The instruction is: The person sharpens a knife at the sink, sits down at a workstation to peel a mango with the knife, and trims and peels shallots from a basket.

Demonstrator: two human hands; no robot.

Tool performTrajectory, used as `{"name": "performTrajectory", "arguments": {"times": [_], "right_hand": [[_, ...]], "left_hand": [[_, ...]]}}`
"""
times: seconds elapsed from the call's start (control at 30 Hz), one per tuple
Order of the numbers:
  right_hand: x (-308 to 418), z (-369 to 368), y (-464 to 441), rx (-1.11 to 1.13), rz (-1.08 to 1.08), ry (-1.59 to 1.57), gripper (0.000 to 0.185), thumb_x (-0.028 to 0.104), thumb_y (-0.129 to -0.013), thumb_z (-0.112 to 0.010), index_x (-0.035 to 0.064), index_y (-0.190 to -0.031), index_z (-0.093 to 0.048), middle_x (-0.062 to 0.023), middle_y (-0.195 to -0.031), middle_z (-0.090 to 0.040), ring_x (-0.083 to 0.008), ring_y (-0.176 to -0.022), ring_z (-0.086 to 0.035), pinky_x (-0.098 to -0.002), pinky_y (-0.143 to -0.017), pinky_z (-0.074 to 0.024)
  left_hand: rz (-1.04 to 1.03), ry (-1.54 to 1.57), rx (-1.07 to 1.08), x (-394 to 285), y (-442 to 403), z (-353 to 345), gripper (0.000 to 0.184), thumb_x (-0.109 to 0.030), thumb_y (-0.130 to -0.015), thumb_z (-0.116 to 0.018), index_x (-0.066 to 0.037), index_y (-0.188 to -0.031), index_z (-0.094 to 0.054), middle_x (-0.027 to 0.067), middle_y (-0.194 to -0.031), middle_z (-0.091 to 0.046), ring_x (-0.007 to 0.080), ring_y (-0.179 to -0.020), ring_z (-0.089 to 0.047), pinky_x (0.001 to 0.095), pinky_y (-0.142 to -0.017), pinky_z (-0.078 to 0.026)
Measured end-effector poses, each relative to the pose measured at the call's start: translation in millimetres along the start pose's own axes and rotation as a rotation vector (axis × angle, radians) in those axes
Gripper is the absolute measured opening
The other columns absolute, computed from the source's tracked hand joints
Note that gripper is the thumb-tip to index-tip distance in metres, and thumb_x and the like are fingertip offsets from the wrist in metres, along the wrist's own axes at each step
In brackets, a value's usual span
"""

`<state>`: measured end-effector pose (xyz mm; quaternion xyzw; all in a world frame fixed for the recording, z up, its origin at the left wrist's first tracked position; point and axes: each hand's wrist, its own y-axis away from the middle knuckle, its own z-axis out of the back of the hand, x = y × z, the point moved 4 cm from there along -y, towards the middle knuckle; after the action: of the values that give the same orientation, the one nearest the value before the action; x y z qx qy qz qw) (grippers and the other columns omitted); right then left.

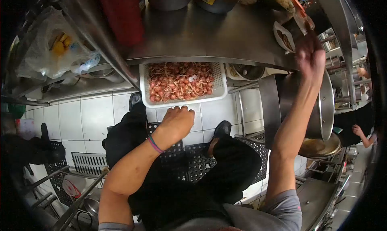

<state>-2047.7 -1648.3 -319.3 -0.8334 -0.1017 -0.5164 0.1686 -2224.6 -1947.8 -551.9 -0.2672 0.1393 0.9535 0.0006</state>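
Observation:
A white perforated crate (221, 82) full of small reddish-skinned bulbs, some with pale stringy roots, juts out from beneath the steel table (177, 37). My left hand (175, 123) has its fingers curled at the crate's front rim and appears to grip it; the fingertips are hidden. Raised at the right, my right hand (311, 62) is over the table's right end, beside a white dish (283, 37) with brownish food. Motion blurs its fingers, and whether it holds anything cannot be made out.
Large steel pots (326, 106) stand at the right. A plastic bag (54, 49) with yellow items is at the upper left. Black perforated mats (201, 166) lie on the tiled floor. Another person's hand (357, 130) shows at the far right, and dark-clothed legs at the far left.

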Motion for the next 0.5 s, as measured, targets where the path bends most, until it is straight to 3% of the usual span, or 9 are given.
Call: {"name": "performTrajectory", "arguments": {"times": [0.03, 0.07, 0.23, 0.5], "right_hand": [[14.0, 4.3, -29.4, 0.272, -0.028, -0.024, 0.020, 0.012, -0.103, -0.035, 0.0042, -0.110, -0.052, -0.0008, -0.063, -0.028, -0.0118, -0.054, -0.028, -0.0264, -0.050, -0.0289], [25.8, 3.1, -52.8, 0.290, 0.033, 0.038, 0.020, 0.012, -0.103, -0.036, 0.0043, -0.110, -0.053, -0.0014, -0.065, -0.030, -0.0125, -0.056, -0.029, -0.0269, -0.051, -0.0295], [53.3, -24.0, -126.4, 0.189, 0.274, 0.267, 0.020, 0.014, -0.101, -0.039, 0.0046, -0.110, -0.054, -0.0043, -0.072, -0.035, -0.0159, -0.063, -0.034, -0.0294, -0.057, -0.0323], [60.5, -30.5, -146.9, 0.077, 0.484, 0.593, 0.021, 0.018, -0.098, -0.045, 0.0051, -0.109, -0.057, -0.0091, -0.083, -0.044, -0.0213, -0.074, -0.042, -0.0333, -0.068, -0.0368]], "left_hand": [[0.004, 0.006, -0.004, 1.3, -1.0, -0.1, 0.026, -0.020, -0.088, -0.065, 0.002, -0.103, -0.064, 0.0231, -0.101, -0.064, 0.0403, -0.096, -0.064, 0.0476, -0.084, -0.053], [0.011, -0.011, -0.003, 1.7, -2.5, 0.1, 0.027, -0.020, -0.088, -0.065, 0.002, -0.104, -0.064, 0.0229, -0.102, -0.064, 0.0401, -0.097, -0.064, 0.0475, -0.084, -0.053], [0.039, -0.013, 0.029, -1.5, -4.1, 7.2, 0.028, -0.021, -0.090, -0.064, 0.002, -0.107, -0.062, 0.0222, -0.104, -0.063, 0.0394, -0.098, -0.064, 0.0474, -0.084, -0.053], [0.021, -0.034, 0.049, -2.3, 10.7, 6.9, 0.030, -0.022, -0.089, -0.063, 0.002, -0.107, -0.062, 0.0228, -0.104, -0.063, 0.0400, -0.097, -0.064, 0.0480, -0.085, -0.053]]}}
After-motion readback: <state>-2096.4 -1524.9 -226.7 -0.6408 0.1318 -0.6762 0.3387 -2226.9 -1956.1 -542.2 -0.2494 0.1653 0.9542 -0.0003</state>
